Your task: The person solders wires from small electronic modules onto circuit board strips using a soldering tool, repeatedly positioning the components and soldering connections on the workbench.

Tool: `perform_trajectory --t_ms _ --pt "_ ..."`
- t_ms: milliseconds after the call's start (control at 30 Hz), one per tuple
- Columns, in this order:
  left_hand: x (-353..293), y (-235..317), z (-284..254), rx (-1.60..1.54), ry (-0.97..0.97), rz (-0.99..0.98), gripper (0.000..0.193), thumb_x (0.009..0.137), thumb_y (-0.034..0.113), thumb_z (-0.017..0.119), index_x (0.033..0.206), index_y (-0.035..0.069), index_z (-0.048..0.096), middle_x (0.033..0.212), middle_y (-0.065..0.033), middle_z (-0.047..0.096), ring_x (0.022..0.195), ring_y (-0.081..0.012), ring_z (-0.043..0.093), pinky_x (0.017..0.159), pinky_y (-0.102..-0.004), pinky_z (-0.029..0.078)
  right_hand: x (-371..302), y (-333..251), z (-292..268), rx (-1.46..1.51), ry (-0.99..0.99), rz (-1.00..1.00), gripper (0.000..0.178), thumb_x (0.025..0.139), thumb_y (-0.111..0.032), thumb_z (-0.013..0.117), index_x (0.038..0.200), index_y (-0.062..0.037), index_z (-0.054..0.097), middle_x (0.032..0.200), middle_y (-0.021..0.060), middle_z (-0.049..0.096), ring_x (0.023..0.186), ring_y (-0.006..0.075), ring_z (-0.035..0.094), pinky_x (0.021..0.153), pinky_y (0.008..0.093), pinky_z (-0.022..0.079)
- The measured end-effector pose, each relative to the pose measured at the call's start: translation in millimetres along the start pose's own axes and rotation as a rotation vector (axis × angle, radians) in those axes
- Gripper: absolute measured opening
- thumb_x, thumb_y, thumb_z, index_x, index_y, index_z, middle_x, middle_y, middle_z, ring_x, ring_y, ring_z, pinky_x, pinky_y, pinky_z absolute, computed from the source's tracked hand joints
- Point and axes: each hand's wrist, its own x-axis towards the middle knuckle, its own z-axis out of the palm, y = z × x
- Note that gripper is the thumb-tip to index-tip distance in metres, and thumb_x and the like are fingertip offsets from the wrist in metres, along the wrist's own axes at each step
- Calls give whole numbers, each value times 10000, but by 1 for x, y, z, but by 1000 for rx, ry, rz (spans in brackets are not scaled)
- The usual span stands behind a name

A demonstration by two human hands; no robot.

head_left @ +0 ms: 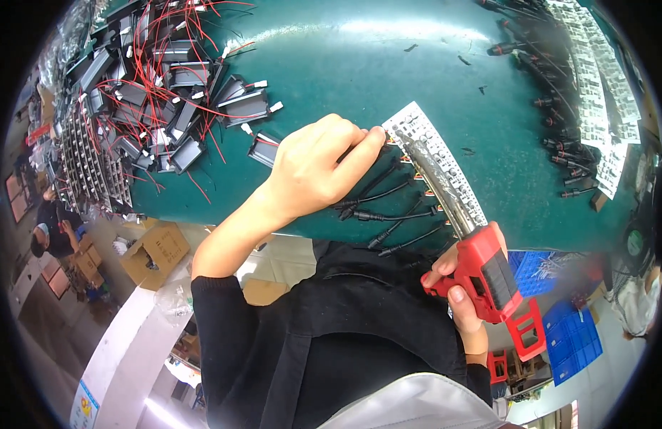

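Observation:
My left hand (320, 164) is closed, its thumb and forefinger pinched together at the upper left end of a white circuit board strip (454, 163). What is between those fingertips is hidden. My right hand (459, 297) wraps round a red-and-black gun-shaped tool (484, 272), fingers at its trigger. The tool's long dark barrel (439, 182) lies over the strip, its tip close to my left fingertips. Several black cables (391, 216) with connectors fan out from the strip's left edge, joined by short coloured wires (427, 191).
Black plastic housings (245, 107) with red wires are heaped at the far left, beside stacked board strips (95, 168). More white strips (595, 86) with black cables lie at the right. Blue crates (570, 343), a red stool (527, 332) and a cardboard box (155, 254) stand below the green table (359, 68).

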Motion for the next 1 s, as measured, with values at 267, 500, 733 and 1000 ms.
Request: perform_trajectory --t_ms 267,500,733,1000 --pt "-1 -3 2 64 22 43 276 639 13 694 910 5 644 721 -30 491 576 -151 517 455 -250 408 3 2 3 -34 6 -16 803 803 -90 633 1448 4 163 899 141 613 698 202 609 661 317 524" --pt "-1 -3 3 65 25 42 265 648 17 694 908 12 644 716 -26 476 571 -145 505 444 -250 389 6 2 4 -59 -18 32 815 803 -87 642 1448 22 156 906 141 617 701 189 609 660 305 522" --pt "1 0 0 40 -2 1 307 642 -29 721 943 7 677 688 -36 525 552 -161 520 446 -266 399 5 6 4 -80 19 2 814 798 -104 652 1443 30 175 900 137 619 689 186 612 651 295 525" --pt "-1 0 1 49 -2 6 306 641 -21 718 942 14 677 683 -31 526 554 -159 521 445 -262 397 -1 2 2 1 40 -39 853 794 -128 672 1449 3 141 939 140 603 808 251 621 716 361 546"
